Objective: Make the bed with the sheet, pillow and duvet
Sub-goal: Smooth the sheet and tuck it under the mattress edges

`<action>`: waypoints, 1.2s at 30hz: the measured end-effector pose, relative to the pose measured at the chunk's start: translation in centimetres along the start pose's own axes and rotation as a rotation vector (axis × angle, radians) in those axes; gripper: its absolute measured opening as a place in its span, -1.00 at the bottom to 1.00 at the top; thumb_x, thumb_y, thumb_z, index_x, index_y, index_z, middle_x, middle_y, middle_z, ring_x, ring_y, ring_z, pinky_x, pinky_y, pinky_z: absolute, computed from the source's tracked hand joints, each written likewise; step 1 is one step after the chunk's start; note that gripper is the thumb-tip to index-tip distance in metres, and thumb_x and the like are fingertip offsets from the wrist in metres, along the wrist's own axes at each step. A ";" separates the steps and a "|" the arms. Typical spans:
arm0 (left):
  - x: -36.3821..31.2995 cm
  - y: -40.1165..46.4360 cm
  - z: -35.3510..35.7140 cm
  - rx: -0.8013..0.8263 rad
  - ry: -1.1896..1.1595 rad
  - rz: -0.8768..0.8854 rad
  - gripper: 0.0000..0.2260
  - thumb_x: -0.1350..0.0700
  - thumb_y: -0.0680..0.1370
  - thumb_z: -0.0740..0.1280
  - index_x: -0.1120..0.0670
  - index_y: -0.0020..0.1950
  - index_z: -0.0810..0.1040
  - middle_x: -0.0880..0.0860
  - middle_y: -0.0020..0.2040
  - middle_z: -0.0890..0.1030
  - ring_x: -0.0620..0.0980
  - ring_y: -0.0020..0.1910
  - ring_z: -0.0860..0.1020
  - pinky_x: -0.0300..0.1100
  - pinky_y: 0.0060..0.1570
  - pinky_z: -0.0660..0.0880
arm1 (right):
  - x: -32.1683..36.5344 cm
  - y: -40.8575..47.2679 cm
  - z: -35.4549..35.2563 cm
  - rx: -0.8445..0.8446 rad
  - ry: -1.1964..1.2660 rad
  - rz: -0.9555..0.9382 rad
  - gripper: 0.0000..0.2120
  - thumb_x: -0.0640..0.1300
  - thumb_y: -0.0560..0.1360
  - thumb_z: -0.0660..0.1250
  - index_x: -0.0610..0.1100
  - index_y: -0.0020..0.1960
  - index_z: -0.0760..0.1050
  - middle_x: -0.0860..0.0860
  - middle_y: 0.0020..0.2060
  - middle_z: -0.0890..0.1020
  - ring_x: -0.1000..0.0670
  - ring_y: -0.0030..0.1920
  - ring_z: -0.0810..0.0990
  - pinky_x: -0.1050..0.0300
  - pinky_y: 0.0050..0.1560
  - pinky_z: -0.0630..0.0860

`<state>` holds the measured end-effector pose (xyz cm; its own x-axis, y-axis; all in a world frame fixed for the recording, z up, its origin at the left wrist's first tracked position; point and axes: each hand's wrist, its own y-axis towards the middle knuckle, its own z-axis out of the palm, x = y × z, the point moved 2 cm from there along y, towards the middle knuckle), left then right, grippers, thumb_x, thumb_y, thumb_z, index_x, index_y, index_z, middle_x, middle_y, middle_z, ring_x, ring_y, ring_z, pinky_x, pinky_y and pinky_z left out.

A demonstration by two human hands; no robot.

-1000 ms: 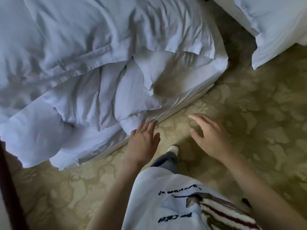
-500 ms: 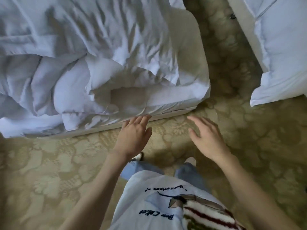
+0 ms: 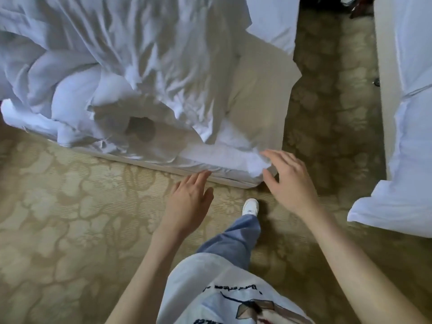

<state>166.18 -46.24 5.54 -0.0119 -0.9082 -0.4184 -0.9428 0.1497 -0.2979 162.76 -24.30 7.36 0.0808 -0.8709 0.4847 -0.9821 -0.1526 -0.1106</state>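
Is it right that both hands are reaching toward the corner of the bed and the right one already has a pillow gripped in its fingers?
Not quite. In the head view both hands do reach toward the bed corner, but the right hand grips nothing: its fingers are spread open just by the white sheet. The left hand is open too.

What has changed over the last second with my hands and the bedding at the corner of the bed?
You stepped along the foot of the bed toward its corner. The right hand moved from over the carpet up to the sheet at that corner, fingers spread, nothing gripped yet. The left hand stays open near the mattress edge. The duvet remains crumpled, and nothing was picked up or released.
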 end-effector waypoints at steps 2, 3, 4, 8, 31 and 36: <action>-2.1 2.1 0.7 -0.039 -0.028 -0.033 -0.61 0.06 0.62 0.20 0.06 0.45 0.34 -0.03 0.41 0.42 0.03 0.36 0.38 -0.06 0.30 0.26 | -1.8 2.0 -1.4 0.026 -0.022 -0.048 -0.64 -0.19 0.54 0.27 -0.13 0.33 0.44 0.00 0.28 0.52 -0.04 0.30 0.42 0.05 0.31 0.25; -3.3 3.2 1.0 -0.052 -0.047 -0.048 -0.61 0.06 0.62 0.19 0.06 0.45 0.33 -0.03 0.43 0.40 0.03 0.37 0.36 -0.06 0.32 0.25 | -2.8 2.9 -2.2 0.044 -0.027 -0.061 -0.63 -0.18 0.54 0.26 -0.12 0.34 0.43 0.01 0.29 0.51 -0.02 0.31 0.41 0.07 0.32 0.23; -4.5 4.3 1.1 -0.060 -0.069 -0.066 -0.61 0.05 0.63 0.18 0.05 0.46 0.32 -0.04 0.44 0.38 0.02 0.39 0.35 -0.06 0.33 0.24 | -3.8 3.7 -3.0 0.061 -0.030 -0.068 -0.63 -0.17 0.55 0.25 -0.12 0.35 0.42 0.02 0.30 0.50 -0.01 0.32 0.40 0.09 0.33 0.22; -9.8 9.1 1.3 -0.076 -0.141 -0.125 -0.61 0.04 0.64 0.14 0.03 0.48 0.28 -0.08 0.47 0.34 -0.05 0.43 0.29 -0.09 0.36 0.23 | -8.1 7.2 -6.5 0.102 -0.062 -0.119 -0.63 -0.15 0.55 0.26 -0.09 0.36 0.42 0.04 0.30 0.49 0.02 0.34 0.38 0.11 0.35 0.19; -31.0 36.1 -0.9 -0.384 -0.175 -0.515 -0.64 0.05 0.64 0.16 0.04 0.44 0.34 -0.02 0.43 0.40 0.00 0.39 0.34 -0.13 0.26 0.25 | -26.8 38.8 -22.4 0.317 -0.126 -0.517 -0.64 -0.12 0.58 0.20 -0.07 0.37 0.39 0.05 0.31 0.47 0.04 0.35 0.36 0.12 0.37 0.19; -32.5 42.8 -0.4 -0.382 -0.196 -0.548 -0.65 0.09 0.62 0.20 0.07 0.41 0.38 0.02 0.39 0.44 0.05 0.35 0.39 -0.10 0.24 0.29 | -29.7 45.5 -23.1 0.384 -0.149 -0.550 -0.65 -0.12 0.58 0.18 -0.06 0.37 0.39 0.06 0.31 0.47 0.06 0.35 0.34 0.15 0.37 0.17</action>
<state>126.12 -10.51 6.76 0.5259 -0.7205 -0.4520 -0.8472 -0.4910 -0.2031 111.70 5.42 7.97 0.5996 -0.6704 0.4371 -0.6639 -0.7217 -0.1961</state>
